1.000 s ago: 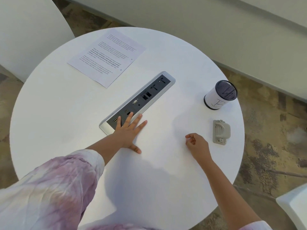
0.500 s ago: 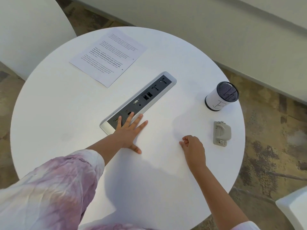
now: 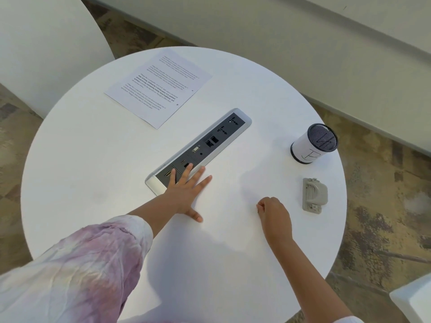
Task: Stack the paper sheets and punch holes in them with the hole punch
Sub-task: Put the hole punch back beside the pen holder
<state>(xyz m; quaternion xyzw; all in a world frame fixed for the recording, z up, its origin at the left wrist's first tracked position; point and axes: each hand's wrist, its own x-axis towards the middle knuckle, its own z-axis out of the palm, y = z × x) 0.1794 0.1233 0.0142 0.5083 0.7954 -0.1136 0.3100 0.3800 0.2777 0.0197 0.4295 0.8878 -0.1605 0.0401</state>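
Observation:
Printed paper sheets (image 3: 158,87) lie in a stack at the far left of the round white table (image 3: 93,159), with two punched holes along their right edge. The grey hole punch (image 3: 313,194) lies flat near the table's right edge. My left hand (image 3: 186,190) rests flat on the table, fingers spread, with its fingertips on the near end of the socket strip (image 3: 203,148). My right hand (image 3: 274,214) rests on the table to the left of the punch, fingers curled under and holding nothing.
A mesh pen cup (image 3: 314,143) wrapped in white paper stands at the right, beyond the punch. A white chair back (image 3: 42,47) rises at the far left. A white bench (image 3: 279,43) runs along the back, and another white seat corner (image 3: 412,299) shows at bottom right.
My right hand has slid a little to the left, away from the hole punch, and its fingers have curled under. My left hand has stayed in place.

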